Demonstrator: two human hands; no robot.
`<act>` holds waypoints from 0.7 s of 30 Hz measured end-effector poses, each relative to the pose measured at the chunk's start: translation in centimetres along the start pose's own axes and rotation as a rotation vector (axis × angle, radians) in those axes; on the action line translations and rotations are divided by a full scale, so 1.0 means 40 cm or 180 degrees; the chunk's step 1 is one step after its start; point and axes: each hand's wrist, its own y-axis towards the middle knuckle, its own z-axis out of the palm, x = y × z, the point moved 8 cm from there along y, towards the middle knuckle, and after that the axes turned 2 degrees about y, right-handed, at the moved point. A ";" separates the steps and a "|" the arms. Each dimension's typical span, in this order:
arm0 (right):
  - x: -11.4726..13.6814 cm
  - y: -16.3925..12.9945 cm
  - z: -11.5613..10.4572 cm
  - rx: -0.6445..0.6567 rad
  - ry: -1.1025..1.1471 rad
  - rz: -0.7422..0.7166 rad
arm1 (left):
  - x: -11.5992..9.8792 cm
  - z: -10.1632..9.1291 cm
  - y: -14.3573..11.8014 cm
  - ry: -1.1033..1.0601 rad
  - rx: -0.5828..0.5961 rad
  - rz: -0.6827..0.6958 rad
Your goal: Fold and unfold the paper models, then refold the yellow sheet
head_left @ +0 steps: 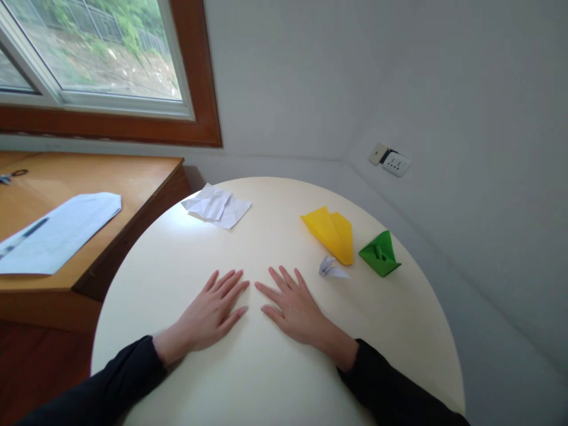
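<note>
Left hand (212, 313) and right hand (293, 306): both flat, palms down, fingers spread, holding nothing, on the round worktop (248, 378) toward its near edge, index tips close but apart. Small white paper fold (332, 268) just beside right hand, on its far-right side. Yellow paper plane (332, 233) touching it or nearly, further out; green paper boat (380, 254) near the right edge. Crumpled white sheet (217, 206) at the far-left edge.
</note>
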 end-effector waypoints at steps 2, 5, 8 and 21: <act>0.005 -0.002 -0.006 -0.0130 0.0047 -0.0067 | 0.006 -0.012 0.011 -0.0163 -0.0263 -0.0130; 0.021 -0.007 -0.027 -0.0532 0.0231 -0.0307 | 0.025 -0.049 0.028 -0.0653 -0.0869 -0.0571; 0.035 -0.017 -0.058 -0.1029 0.0377 -0.0559 | 0.045 -0.091 0.040 -0.1234 -0.1497 -0.1151; 0.030 -0.071 -0.148 -0.2066 -0.0104 -0.1129 | -0.022 -0.176 0.167 -0.1714 -0.1922 -0.0565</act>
